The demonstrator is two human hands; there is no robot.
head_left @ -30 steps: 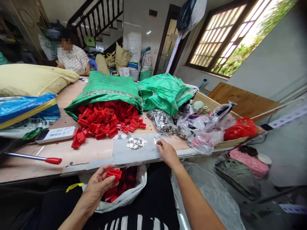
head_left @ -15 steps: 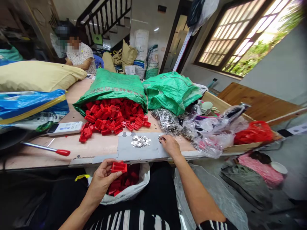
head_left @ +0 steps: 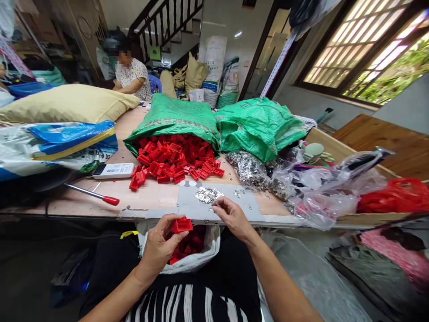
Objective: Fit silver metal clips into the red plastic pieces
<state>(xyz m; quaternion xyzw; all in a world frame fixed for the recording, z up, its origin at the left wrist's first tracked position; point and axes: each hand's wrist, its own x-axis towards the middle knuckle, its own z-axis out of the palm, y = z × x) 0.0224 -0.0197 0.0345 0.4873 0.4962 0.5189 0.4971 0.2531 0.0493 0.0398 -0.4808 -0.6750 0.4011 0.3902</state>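
Note:
A red plastic piece [head_left: 182,225] is held between the thumb and fingers of my left hand [head_left: 158,243], above a white sack [head_left: 210,250] of similar red pieces in my lap. My right hand [head_left: 234,219] is pinched over the front edge of a grey mat [head_left: 187,203]; what its fingertips hold is too small to make out. Just beyond those fingertips, a pile of small silver metal pieces [head_left: 207,194] lies on the mat, with a few more to its right. Many red pieces [head_left: 174,156] spill from a green sack [head_left: 182,114] behind.
On the right are another green sack [head_left: 259,127], clear plastic bags [head_left: 321,190] and a red bag [head_left: 392,197]. A red-tipped lever [head_left: 110,200] and a white device [head_left: 115,171] lie left. A person [head_left: 134,78] sits across the table.
My right hand has moved from the small metal pieces at the mat's right toward its front edge, nearer my left hand. The camera view has shifted left. My left hand still holds the red piece.

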